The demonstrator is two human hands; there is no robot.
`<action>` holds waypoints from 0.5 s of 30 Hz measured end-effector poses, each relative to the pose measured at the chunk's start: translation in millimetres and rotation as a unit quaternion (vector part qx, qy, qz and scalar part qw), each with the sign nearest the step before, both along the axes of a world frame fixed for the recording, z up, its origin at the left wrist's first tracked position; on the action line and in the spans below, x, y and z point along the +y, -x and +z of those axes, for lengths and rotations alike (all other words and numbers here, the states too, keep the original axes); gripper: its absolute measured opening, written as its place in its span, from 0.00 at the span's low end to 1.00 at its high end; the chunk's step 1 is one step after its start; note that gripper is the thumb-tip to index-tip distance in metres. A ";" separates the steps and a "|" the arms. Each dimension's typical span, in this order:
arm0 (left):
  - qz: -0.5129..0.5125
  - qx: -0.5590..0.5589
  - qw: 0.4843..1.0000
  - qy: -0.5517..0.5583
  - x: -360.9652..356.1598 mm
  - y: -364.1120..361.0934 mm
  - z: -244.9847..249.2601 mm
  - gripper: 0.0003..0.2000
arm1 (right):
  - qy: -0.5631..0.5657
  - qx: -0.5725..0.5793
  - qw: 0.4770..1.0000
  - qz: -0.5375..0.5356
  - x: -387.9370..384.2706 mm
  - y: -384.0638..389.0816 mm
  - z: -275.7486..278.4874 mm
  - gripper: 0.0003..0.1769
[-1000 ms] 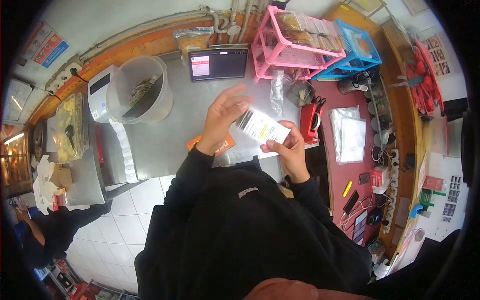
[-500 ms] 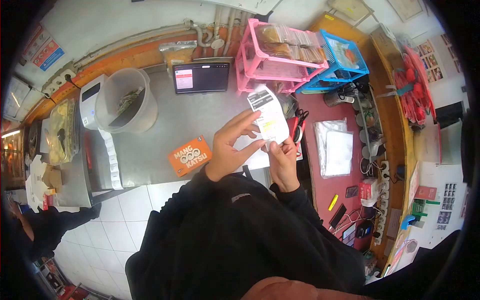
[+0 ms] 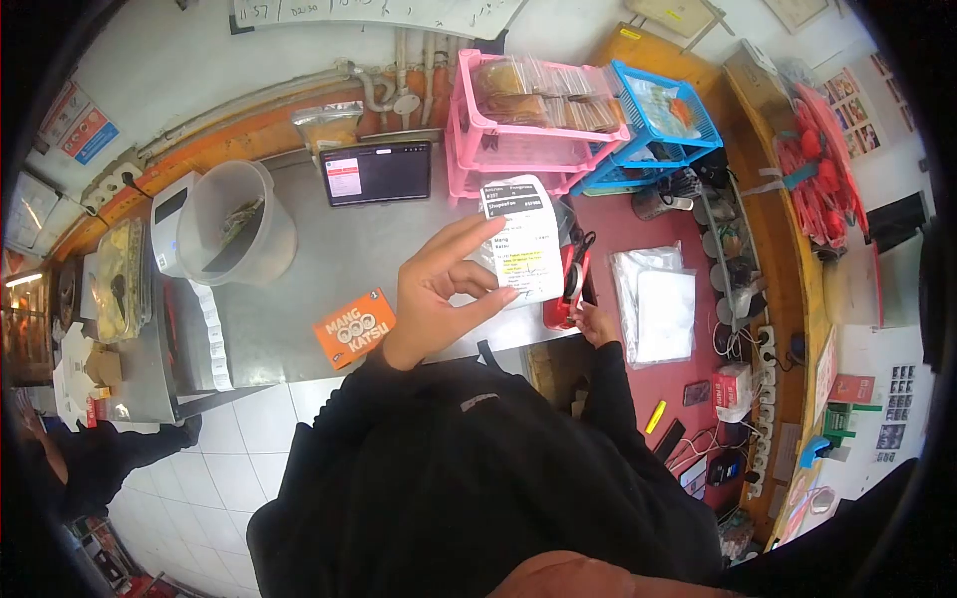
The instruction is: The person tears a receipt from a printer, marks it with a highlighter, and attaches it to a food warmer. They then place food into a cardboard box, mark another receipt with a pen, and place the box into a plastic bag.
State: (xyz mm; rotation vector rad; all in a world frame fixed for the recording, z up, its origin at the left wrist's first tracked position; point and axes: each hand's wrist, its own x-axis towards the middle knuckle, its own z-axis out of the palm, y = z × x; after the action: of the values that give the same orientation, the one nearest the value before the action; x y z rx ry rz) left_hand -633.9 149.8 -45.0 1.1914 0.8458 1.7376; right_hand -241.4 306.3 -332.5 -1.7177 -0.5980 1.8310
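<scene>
Head view: the receipt (image 3: 523,244) is up over the bench (image 3: 319,269), its lower edge pinched between thumb and fingers of the left hand (image 3: 439,289). The right hand (image 3: 601,324) sits low by the red tape dispenser (image 3: 566,289); whether it's gripping, can't tell. Pink rack (image 3: 518,149) behind.

Left hand (image 3: 439,294) pinching printed receipt (image 3: 525,244) upright, right hand (image 3: 599,325) beside red tape dispenser (image 3: 556,311), steel counter (image 3: 329,264)

White receipt (image 3: 523,244), black band across top, yellow highlight mid-sheet. Red tape dispenser (image 3: 564,291). Orange card (image 3: 354,327), white lettering. Pink rack (image 3: 518,140), blue basket (image 3: 663,115). Black sleeves (image 3: 349,404). Grey steel counter (image 3: 329,249).
</scene>
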 end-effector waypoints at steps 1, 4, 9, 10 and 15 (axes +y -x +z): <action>0.003 0.002 1.000 -0.001 0.1 -0.4 0.4 0.32 | 0.008 0.003 1.000 0.011 3.6 -3.3 0.1 0.12; 0.006 0.017 1.000 -0.007 0.4 -0.5 1.8 0.32 | 0.009 0.006 1.000 0.013 3.4 4.4 4.8 0.14; 0.010 0.044 0.999 -0.023 -1.5 1.4 3.8 0.31 | -0.081 -0.040 0.995 -0.034 -10.1 25.9 13.5 0.15; 0.009 0.049 0.998 -0.028 -2.5 2.6 4.3 0.31 | -0.117 -0.067 0.990 -0.047 -18.7 30.3 15.4 0.15; 0.014 0.081 0.995 -0.061 -11.6 17.7 3.9 0.32 | -0.152 -0.192 0.969 -0.032 -75.7 28.9 39.4 0.14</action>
State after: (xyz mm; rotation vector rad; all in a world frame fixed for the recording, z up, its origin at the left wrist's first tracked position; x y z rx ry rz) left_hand -651.6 138.2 -41.1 1.4227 0.8644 1.7527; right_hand -270.3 230.6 -293.1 -1.8589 -0.9151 1.2853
